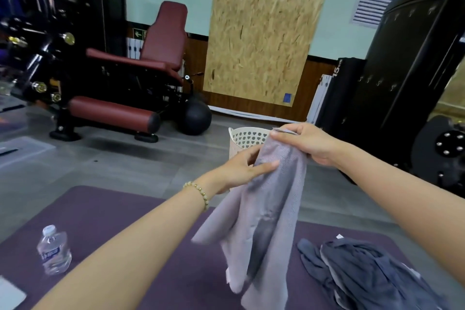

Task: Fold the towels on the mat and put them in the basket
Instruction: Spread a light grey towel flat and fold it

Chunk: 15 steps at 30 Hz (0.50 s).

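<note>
A light grey towel [266,221] hangs in the air above the purple mat [105,214]. My right hand [304,143] grips its top corner. My left hand [245,168] pinches the towel's edge just below, thumb on the front of the cloth. The towel's lower end dangles down to the mat. A crumpled pile of dark blue-grey towels [364,274] lies on the mat at the lower right. The white basket [245,139] with heart-shaped holes stands on the floor beyond the mat, partly hidden behind my hands and the towel.
A clear water bottle [54,249] stands on the mat's left side. A red padded gym machine [141,70] and a black ball [195,118] are at the back left. A black cabinet [407,70] and weight equipment stand at the right.
</note>
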Motion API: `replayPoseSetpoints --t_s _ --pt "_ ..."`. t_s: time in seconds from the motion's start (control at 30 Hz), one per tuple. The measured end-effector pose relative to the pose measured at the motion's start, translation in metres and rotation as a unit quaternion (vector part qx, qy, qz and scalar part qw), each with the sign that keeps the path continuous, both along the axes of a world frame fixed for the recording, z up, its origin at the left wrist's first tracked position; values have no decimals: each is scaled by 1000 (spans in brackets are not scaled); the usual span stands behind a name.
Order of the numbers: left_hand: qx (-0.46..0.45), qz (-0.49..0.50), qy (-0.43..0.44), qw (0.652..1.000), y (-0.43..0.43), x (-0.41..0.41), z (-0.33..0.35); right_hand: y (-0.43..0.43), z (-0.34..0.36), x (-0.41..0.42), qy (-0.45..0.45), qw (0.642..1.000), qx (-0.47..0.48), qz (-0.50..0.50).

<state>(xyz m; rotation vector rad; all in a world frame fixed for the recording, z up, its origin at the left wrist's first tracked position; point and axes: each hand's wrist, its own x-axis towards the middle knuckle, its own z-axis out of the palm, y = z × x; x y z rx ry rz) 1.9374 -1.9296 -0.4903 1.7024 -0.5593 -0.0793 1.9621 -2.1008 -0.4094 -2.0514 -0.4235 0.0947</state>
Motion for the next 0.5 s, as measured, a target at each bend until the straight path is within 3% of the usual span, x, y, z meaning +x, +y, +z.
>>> replayPoseSetpoints --t_s 0.13,0.3,0.5 --pt "56 42 7 998 18 -8 0 4 -4 1 -40 999 -27 -3" --pt "122 8 86 989 48 -26 -22 3 2 1 -42 992 83 -83" --pt "92 -6 161 983 55 -42 -50 25 6 -7 -23 992 98 -70"
